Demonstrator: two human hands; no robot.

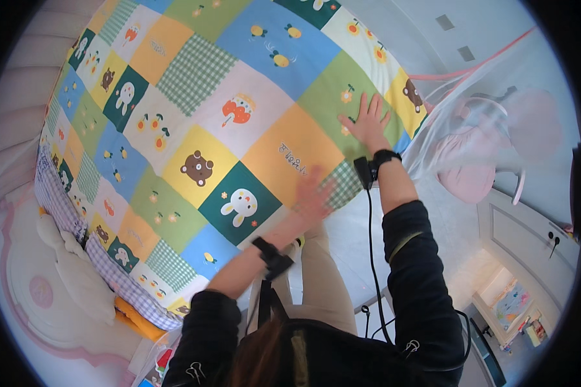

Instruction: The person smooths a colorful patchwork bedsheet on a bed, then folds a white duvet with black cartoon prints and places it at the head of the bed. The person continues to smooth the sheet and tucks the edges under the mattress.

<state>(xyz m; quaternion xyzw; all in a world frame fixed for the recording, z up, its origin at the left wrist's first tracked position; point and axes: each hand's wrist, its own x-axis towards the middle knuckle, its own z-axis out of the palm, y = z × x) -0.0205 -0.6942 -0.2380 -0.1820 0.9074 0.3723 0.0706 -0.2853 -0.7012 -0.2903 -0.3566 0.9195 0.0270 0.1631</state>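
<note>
A patchwork bed cover (197,74) spreads over the bed in coloured squares with bears, rabbits, flowers and fruit. My right hand (370,124) lies flat on its green square near the right edge, fingers spread, holding nothing. My left hand (314,195) is over the cover's near edge, by the orange and dark green squares. It is blurred by motion, but its fingers look stretched apart with nothing in them; whether it touches the cloth I cannot tell. Each wrist wears a black strap with a small device; a cable runs down from the device on the right wrist (366,171).
A pale headboard with pink trim (42,290) and purple checked pillows (119,274) are on the left. Sheer netting (455,129) hangs at the right, before a pink rounded object (468,171). A white door (529,235) and a small shelf (513,309) stand at the lower right.
</note>
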